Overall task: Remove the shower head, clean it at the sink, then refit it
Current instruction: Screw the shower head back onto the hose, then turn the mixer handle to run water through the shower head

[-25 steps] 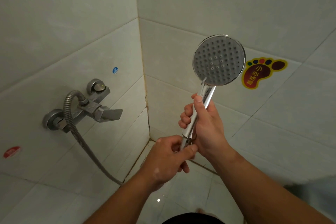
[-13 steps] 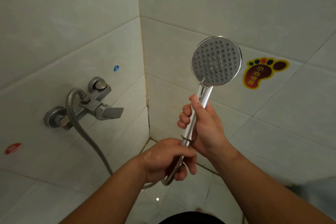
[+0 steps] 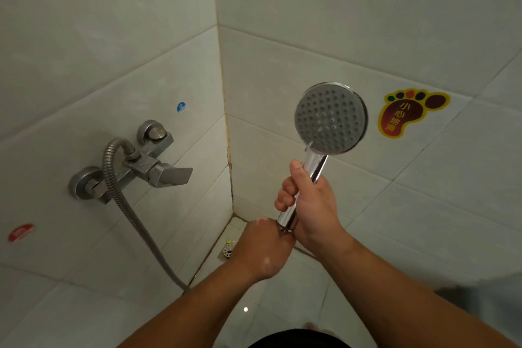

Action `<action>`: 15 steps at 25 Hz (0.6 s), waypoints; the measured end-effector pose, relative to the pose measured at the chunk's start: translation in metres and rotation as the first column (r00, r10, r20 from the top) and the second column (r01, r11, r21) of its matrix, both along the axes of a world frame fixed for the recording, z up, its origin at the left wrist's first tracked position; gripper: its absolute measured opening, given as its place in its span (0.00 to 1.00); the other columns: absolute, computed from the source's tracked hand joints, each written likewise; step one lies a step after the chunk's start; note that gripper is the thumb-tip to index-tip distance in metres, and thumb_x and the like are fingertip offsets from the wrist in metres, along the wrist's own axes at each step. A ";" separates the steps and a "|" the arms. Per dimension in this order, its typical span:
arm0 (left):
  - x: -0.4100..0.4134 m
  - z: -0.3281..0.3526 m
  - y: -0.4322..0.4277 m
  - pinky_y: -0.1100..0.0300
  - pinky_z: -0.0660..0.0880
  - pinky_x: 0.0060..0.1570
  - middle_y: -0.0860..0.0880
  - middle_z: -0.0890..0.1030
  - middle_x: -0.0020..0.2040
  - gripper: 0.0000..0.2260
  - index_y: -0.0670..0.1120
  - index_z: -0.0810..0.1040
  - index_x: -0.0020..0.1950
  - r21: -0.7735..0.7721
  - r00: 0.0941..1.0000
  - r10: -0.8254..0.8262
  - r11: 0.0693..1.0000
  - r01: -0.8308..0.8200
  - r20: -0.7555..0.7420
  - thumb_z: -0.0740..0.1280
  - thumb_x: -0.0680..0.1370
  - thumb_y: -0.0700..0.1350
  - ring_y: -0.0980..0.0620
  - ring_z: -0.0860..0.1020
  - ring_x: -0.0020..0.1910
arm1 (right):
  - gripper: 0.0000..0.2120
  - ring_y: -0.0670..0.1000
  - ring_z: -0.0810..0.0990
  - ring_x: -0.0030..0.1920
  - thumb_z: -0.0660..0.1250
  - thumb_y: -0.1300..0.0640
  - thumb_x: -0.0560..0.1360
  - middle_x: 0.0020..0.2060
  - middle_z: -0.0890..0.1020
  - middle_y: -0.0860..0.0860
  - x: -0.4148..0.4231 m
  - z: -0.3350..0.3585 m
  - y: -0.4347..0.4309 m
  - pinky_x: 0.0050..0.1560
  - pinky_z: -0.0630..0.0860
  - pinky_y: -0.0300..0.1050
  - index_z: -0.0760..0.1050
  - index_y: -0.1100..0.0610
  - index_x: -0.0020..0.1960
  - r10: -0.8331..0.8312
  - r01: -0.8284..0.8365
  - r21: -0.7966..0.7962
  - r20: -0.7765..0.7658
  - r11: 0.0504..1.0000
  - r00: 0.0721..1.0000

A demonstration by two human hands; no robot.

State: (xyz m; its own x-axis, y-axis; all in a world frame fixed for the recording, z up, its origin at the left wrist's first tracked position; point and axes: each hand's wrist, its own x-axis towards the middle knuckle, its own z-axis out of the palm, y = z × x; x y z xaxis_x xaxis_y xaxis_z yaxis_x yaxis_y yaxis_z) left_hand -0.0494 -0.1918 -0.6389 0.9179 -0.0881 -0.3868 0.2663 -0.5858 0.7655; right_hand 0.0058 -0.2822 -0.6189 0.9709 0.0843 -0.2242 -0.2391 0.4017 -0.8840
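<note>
The shower head (image 3: 331,118) stood upright, right of the wall corner. The right hand (image 3: 310,206) gripped its chromed handle; the left hand (image 3: 265,248) curled round the hose (image 3: 127,206) end beneath. It was judged light, rigid and slippery, and the handle offered the best hold.

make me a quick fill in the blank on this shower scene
1. The right hand grips the round chrome shower head by its ____.
2. The left hand curls round the handle's ____ end.
3. The ribbed metal hose hangs from the steel tap on the ____ wall.
4. The yellow-rimmed red sticker is shaped like a ____.
Missing: handle; bottom; left; foot
</note>
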 end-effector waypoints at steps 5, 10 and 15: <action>0.004 0.004 0.020 0.60 0.58 0.26 0.51 0.65 0.22 0.19 0.48 0.66 0.27 -0.632 0.859 -0.190 0.753 -0.183 -0.475 0.64 0.77 0.41 0.54 0.60 0.21 | 0.15 0.47 0.64 0.26 0.64 0.53 0.82 0.27 0.65 0.49 0.001 0.007 0.000 0.26 0.67 0.41 0.66 0.54 0.38 0.186 -0.171 0.168 -0.078 0.971 0.979; -0.001 -0.005 -0.003 0.61 0.57 0.25 0.50 0.64 0.23 0.14 0.47 0.67 0.28 -0.317 0.892 0.156 0.897 -0.308 -0.425 0.64 0.73 0.41 0.53 0.60 0.21 | 0.15 0.47 0.65 0.25 0.65 0.50 0.82 0.27 0.66 0.49 -0.001 -0.008 0.004 0.25 0.68 0.42 0.66 0.54 0.40 0.070 -0.075 -0.065 -0.069 0.995 0.995; 0.002 -0.026 -0.007 0.59 0.67 0.35 0.44 0.80 0.37 0.16 0.40 0.78 0.42 0.281 0.992 -0.130 0.952 0.124 0.000 0.55 0.83 0.43 0.49 0.75 0.34 | 0.14 0.49 0.66 0.25 0.66 0.52 0.82 0.26 0.67 0.51 -0.002 -0.022 0.009 0.24 0.69 0.42 0.67 0.56 0.42 -0.115 0.109 -0.216 -0.017 0.970 0.993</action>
